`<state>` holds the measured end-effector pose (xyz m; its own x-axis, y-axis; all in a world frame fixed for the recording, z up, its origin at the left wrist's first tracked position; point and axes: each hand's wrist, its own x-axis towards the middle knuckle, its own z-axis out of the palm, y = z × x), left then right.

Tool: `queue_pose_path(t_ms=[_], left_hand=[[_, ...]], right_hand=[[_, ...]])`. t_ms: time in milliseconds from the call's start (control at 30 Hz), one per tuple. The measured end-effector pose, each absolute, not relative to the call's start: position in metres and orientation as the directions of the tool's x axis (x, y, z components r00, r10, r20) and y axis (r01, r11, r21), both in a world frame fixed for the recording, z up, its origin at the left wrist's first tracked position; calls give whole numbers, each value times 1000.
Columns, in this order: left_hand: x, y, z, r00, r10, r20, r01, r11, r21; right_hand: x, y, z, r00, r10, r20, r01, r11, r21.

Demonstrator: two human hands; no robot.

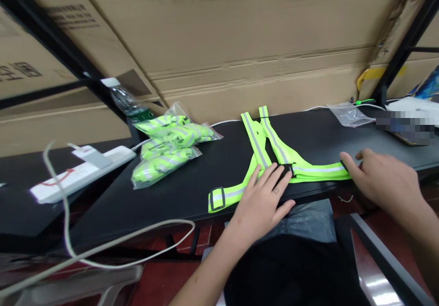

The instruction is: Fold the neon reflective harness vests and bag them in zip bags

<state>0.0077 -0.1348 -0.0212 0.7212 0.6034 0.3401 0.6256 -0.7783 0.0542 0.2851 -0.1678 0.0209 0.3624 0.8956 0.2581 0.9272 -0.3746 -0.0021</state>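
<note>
A neon-yellow reflective vest [283,148] made of straps with grey stripes lies on the black table. My left hand [264,198] rests flat across its middle, fingers spread, partly covering a black buckle [287,170]. At the vest's right end, my right hand [380,175] pinches the folded waist strap [322,172] between thumb and fingers; some of those fingers are hidden. A black slider [217,199] sits on the strap end left of my left hand. Two shoulder straps point toward the cardboard at the back.
Several bagged yellow vests [168,143] are piled at the left, beside a plastic bottle [128,100]. A white power strip [82,173] and a loose cable [130,246] lie further left. An empty clear bag [350,115] and a phone [408,130] lie at the right. Cardboard [240,27] stands behind.
</note>
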Motion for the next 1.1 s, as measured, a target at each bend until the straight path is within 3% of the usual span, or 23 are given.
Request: queue_pose_path(t_ms=[67,133,233,333,433,533,667,733,967,1100], left_hand=[[11,-138,-24,709,613,349,635,-770,62],[13,-139,-26,696,622,359,644,-762,71],[14,-141,-24,669,648,363,665,-741,95],[13,-142,-22,659,661,360,676,-730,101],[11,-141,-21,668,644,372,660,-744,103],[8,-141,-21,653,649,391,655,-743,141],[4,-142,-20,636,639,433,633,-753,182],[3,-143,-20,618,631,469,623,-757,197],[-3,-139,-17,594,655,467,576,-752,321],[-8,-138,-16,594,661,458,541,-750,381]], right_hand=[[290,-171,15,384,921,69,924,-382,-32],[291,-170,9,349,935,65,934,-340,-110],[286,-161,2,327,916,230,891,-218,-399],[271,-149,-1,401,813,422,704,21,-710],[252,-140,1,439,728,527,544,252,-801],[239,-137,3,215,732,646,621,408,-669],[234,-137,0,-305,711,634,750,589,-301],[232,-137,-3,-369,698,614,782,590,-201],[214,-128,-5,-409,587,699,808,588,-21],[207,-124,-11,-515,547,660,700,713,-45]])
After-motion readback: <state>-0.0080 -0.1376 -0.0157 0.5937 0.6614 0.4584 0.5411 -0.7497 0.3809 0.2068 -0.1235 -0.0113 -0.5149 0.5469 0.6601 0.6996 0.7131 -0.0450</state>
